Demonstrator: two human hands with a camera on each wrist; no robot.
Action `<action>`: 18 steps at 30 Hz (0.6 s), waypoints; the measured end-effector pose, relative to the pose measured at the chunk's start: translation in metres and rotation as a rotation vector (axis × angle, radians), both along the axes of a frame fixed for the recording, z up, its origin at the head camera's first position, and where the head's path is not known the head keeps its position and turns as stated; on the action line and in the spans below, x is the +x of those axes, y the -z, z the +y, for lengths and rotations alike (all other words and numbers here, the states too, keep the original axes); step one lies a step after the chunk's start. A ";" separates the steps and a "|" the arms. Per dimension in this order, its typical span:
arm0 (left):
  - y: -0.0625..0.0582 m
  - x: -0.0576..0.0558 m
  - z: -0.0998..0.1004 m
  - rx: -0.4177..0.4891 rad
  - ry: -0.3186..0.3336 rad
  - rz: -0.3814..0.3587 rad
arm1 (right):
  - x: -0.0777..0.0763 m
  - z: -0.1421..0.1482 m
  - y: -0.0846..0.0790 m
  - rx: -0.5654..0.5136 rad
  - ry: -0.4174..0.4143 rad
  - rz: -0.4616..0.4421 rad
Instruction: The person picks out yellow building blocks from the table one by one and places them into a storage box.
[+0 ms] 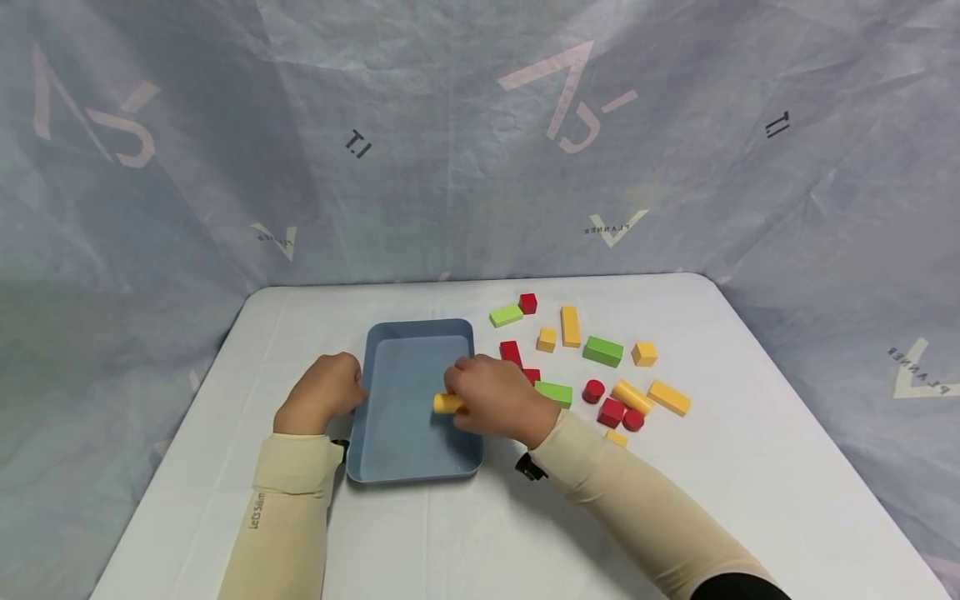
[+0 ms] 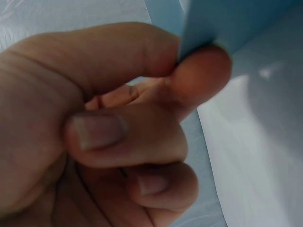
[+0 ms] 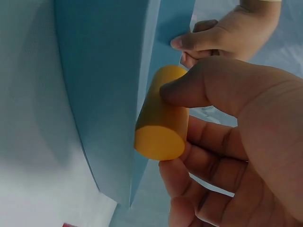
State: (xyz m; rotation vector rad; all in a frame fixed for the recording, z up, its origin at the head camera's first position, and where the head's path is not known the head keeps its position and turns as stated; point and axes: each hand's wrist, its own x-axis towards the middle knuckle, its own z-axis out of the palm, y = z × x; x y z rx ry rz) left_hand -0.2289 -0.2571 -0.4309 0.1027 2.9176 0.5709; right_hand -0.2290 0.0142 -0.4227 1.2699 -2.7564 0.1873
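Note:
A blue-grey tray point(image 1: 405, 442) lies on the white table, with nothing on its visible floor. My left hand point(image 1: 324, 392) pinches the tray's left rim between thumb and forefinger; the left wrist view shows the tray wall point(image 2: 236, 23) between them, the other fingers curled. My right hand point(image 1: 498, 396) holds a yellow cylinder point(image 1: 447, 404) over the right part of the tray. In the right wrist view the thumb presses one side of the yellow cylinder point(image 3: 161, 118) and fingertips support the other, with the tray's outer wall point(image 3: 104, 94) beside it.
Right of the tray several wooden blocks lie scattered: a green block point(image 1: 603, 352), a red cube point(image 1: 611, 412), a second yellow cylinder point(image 1: 632, 397), a yellow bar point(image 1: 669, 397) and others. My right forearm passes over the table near them. A printed grey cloth point(image 1: 450, 183) hangs behind the table.

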 end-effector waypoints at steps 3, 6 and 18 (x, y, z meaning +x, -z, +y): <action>0.000 0.000 0.000 0.005 -0.012 -0.008 | -0.002 -0.003 0.004 0.006 -0.004 -0.003; 0.000 0.000 0.001 0.016 -0.019 -0.015 | -0.003 -0.005 0.007 0.029 -0.005 -0.005; -0.001 0.002 0.001 0.038 -0.021 -0.008 | -0.006 -0.010 0.017 0.068 -0.009 -0.010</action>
